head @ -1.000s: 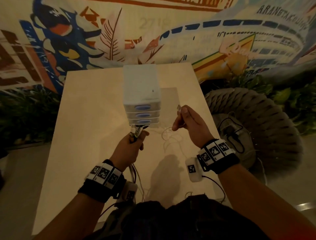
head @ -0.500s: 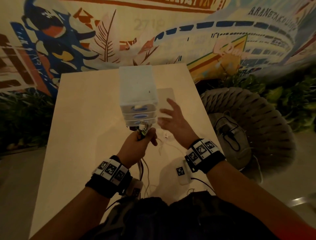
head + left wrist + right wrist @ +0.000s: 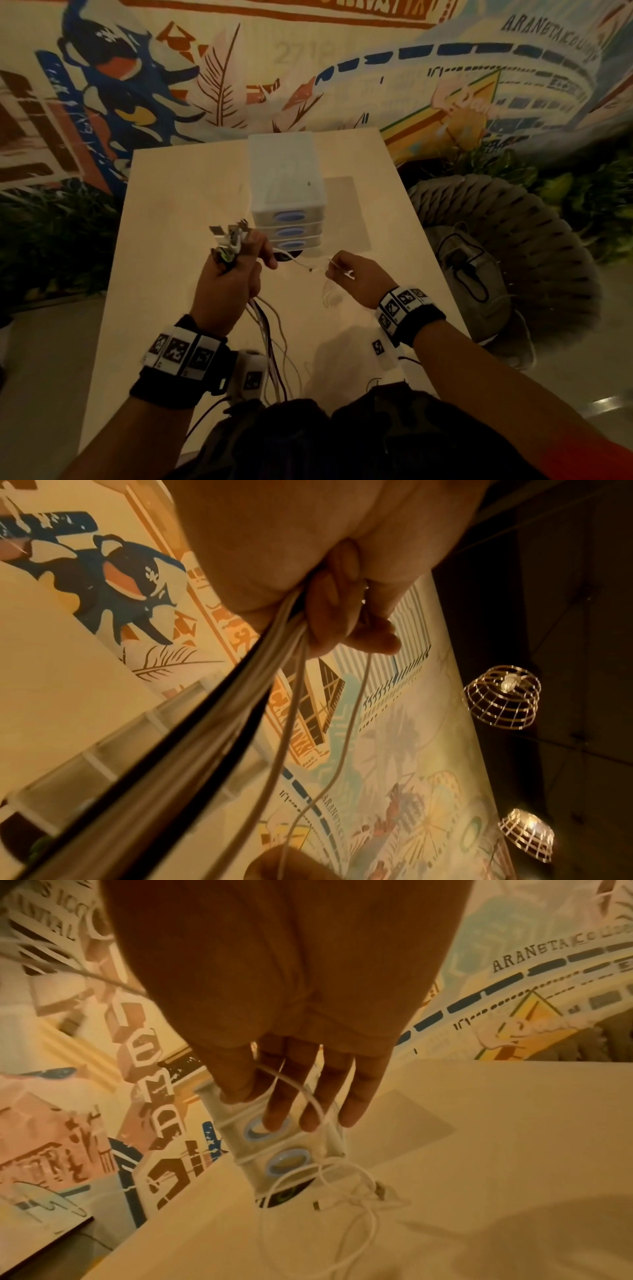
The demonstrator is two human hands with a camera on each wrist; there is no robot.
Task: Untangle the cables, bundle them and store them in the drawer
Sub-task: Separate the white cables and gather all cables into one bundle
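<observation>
My left hand [image 3: 236, 274] grips a bundle of several cables [image 3: 265, 329], black and pale ones. Their plugs [image 3: 231, 234] stick up above the fist, and the cords hang down to the table edge. In the left wrist view my fingers [image 3: 342, 620] curl round the cords [image 3: 267, 669]. My right hand [image 3: 342, 270] pinches a thin white cable [image 3: 301, 263] between thumb and forefinger [image 3: 240, 1085]; its other fingers lie fairly straight. The rest of that white cable [image 3: 346, 1191] lies in loose loops on the table. A white drawer unit [image 3: 284, 178] with three blue-handled drawers, all closed, stands just beyond both hands.
The pale table [image 3: 171, 240] runs back to a painted mural wall. A small dark round object [image 3: 284, 1196] lies at the foot of the drawer unit. A grey woven seat [image 3: 513, 233] with a dark cord on it stands to the right of the table.
My right hand held a plug up, then opened towards the drawer unit, and now pinches the white cable lower down. My left hand has lifted its bundle slightly to the left.
</observation>
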